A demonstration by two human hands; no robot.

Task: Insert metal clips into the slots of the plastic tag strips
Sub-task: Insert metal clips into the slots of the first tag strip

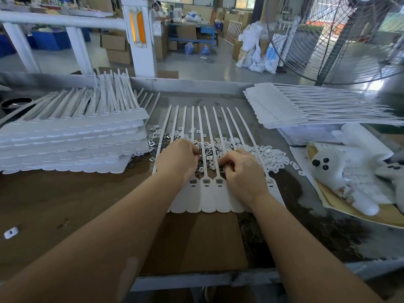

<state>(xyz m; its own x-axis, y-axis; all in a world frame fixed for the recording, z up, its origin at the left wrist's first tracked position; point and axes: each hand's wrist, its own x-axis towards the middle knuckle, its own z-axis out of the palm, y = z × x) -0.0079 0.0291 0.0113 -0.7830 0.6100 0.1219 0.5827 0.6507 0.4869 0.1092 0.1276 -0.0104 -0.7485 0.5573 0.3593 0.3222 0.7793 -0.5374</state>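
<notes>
White plastic tag strip (207,197) mid-tabletop, tails over metal clips (209,149). Left hand (177,159), right hand (242,172) curled over pile; pinch of clips cannot be told.

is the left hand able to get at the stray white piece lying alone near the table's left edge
Probably yes: the stray white piece lies alone on bare table, nothing over it. The left hand, now busy at the clip pile, would have to pull back.
</notes>
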